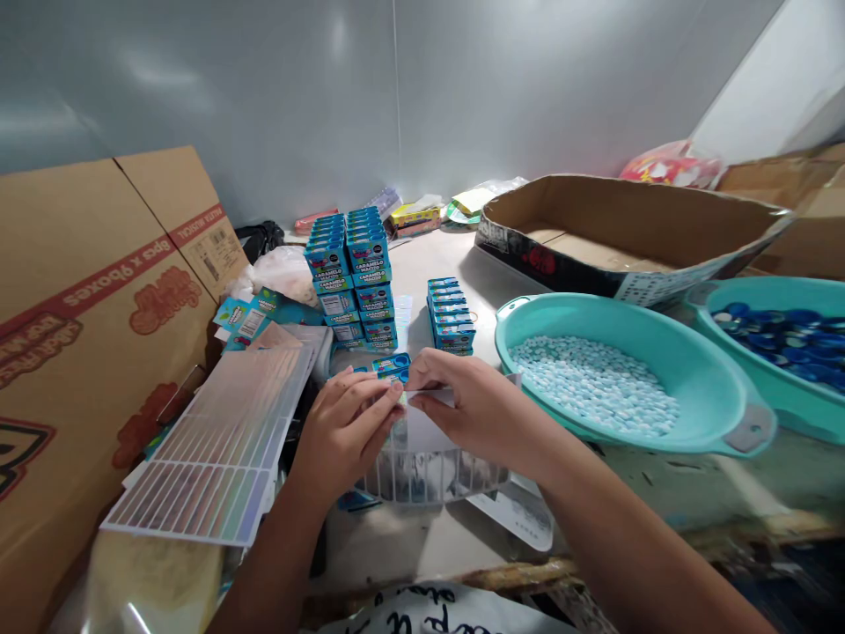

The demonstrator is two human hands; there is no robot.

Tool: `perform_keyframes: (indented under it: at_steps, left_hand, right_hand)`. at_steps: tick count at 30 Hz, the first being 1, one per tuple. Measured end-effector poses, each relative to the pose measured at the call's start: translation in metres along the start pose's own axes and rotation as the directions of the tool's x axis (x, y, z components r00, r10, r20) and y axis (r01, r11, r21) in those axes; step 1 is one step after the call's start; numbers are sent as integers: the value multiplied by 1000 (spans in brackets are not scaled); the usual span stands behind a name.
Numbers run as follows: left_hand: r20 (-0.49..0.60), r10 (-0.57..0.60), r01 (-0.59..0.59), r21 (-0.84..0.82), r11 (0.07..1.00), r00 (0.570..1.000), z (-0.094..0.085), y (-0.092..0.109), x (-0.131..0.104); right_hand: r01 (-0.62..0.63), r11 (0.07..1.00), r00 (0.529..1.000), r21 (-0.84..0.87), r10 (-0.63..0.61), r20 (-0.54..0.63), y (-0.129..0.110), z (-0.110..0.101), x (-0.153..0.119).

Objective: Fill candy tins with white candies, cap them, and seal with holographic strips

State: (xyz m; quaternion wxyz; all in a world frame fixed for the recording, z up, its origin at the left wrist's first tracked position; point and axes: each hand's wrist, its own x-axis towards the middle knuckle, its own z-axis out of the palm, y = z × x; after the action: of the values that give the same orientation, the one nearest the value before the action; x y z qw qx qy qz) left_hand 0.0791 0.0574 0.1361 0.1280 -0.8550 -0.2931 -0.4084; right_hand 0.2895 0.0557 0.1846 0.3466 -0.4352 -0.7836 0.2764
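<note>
Near the table's front, a clear label sheet with narrow white-edged strips curves below my hands. My right hand is closed, its thumb and fingers pinching the sheet's upper part. My left hand is bent over the sheet's left top edge, fingertips together beside the right hand's; what lies under them is partly hidden. Just beyond the fingertips are small blue candy boxes. Further back stand two tall stacks of blue boxes and a short row of the same boxes.
To the right, a turquoise tub holds pale blue candies; another tub holds dark blue pieces. An open cardboard tray stands behind. A large carton flanks the left, near more label sheets. A white card lies near the front edge.
</note>
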Motion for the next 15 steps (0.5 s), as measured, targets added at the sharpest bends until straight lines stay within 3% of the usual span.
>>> perform_keyframes:
  at_steps: [6,15]
  left_hand:
    - [-80,69,-66,33,997,994,5,-1,-5]
    - [-66,83,-77,81,994,994,2,3,-12]
  right_hand:
    - [9,999,1000,-33,-9,6,-6,-2,-4]
    - [21,1000,1000,-14,-21,-17,0,4,-4]
